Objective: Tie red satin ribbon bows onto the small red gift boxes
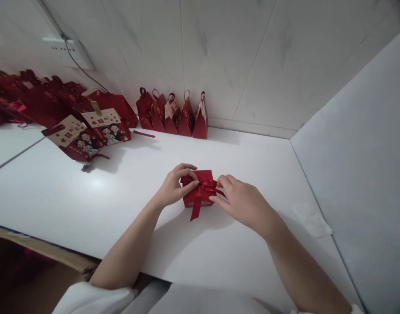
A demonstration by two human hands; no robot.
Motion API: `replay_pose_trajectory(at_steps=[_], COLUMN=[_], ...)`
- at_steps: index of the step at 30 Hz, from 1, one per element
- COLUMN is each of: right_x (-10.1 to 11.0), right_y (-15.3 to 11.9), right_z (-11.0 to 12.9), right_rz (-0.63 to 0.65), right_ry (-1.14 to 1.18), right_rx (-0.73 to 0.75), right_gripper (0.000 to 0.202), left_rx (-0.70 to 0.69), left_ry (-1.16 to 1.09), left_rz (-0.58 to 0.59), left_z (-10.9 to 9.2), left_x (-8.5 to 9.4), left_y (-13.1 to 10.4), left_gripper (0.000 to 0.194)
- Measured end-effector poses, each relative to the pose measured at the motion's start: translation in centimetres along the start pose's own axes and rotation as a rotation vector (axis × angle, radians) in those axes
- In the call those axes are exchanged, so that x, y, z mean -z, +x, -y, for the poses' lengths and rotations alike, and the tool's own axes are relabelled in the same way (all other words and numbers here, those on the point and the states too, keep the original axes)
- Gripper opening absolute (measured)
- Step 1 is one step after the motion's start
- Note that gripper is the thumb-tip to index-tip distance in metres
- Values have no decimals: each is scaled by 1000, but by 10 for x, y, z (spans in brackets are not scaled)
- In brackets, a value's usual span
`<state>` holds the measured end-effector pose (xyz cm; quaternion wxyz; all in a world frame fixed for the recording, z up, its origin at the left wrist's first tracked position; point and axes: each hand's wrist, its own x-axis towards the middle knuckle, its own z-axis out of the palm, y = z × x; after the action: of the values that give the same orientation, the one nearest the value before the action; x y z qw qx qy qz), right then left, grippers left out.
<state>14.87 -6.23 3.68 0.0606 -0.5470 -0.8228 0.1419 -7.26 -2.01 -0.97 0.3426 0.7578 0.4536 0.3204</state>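
A small red gift box [204, 175] stands on the white table in front of me, tied with a red satin ribbon [196, 205]. The ribbon forms a bow on top, and one tail hangs down the near side. My left hand [175, 185] is closed at the box's left, thumb and index finger pinching the bow near its knot. On the right side, my right hand [242, 198] has its fingers curled around the bow's right part, its thumb lower beside the box. The fingers partly hide the bow's ends.
Several red boxes with loop handles [186, 117] stand in a row against the tiled wall. Two printed red boxes [110, 131] and a heap of red boxes [39, 96] lie at left. A white tissue [314, 222] lies at right, by a white panel [360, 144].
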Motion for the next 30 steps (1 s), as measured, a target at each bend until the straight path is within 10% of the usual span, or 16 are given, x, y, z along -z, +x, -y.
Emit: replay_pose_trajectory(at_steps=[23, 30], right_x=[-41, -27], right_y=[3, 1], right_z=[24, 20], right_rz=[-352, -15], right_ry=[-266, -44], right_rx=[583, 491], right_gripper=[32, 25], left_rx=[78, 117], left_ry=[42, -37], left_rz=[-71, -41], left_z=[1, -2], left_x=[-10, -8], left_y=[-2, 0], left_gripper=[11, 25])
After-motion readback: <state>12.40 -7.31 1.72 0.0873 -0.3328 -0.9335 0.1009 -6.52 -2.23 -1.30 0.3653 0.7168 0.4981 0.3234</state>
